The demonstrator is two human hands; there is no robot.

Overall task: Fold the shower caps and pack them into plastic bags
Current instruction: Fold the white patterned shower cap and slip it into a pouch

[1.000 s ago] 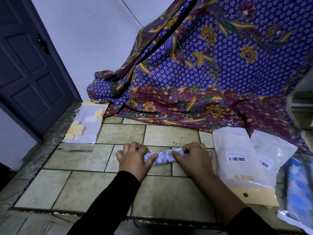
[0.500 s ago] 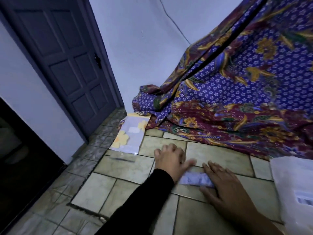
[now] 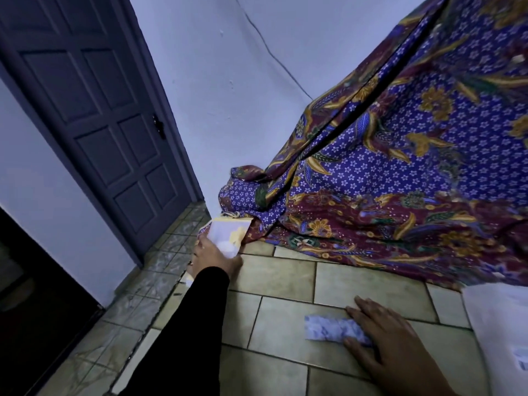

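A folded shower cap [image 3: 331,332], pale blue with a white pattern, lies as a narrow roll on the tiled floor. My right hand [image 3: 391,344] rests flat on its right end, fingers spread, pressing it down. My left hand [image 3: 214,260] reaches far to the left and grips a clear plastic bag with yellow flowers [image 3: 228,234], lifting its near end off the floor beside the draped cloth. The bag's lower part is hidden behind my hand.
A purple and maroon patterned cloth [image 3: 400,181] drapes down onto the floor at the back right. White packets with a barcode label [image 3: 503,338] lie at the right edge. A dark door [image 3: 94,115] stands at the left, with a floor step below it.
My left hand left the folded shower cap, reached left and took hold of the flowered plastic bag. My right hand stayed on the cap. The view swung to the left.
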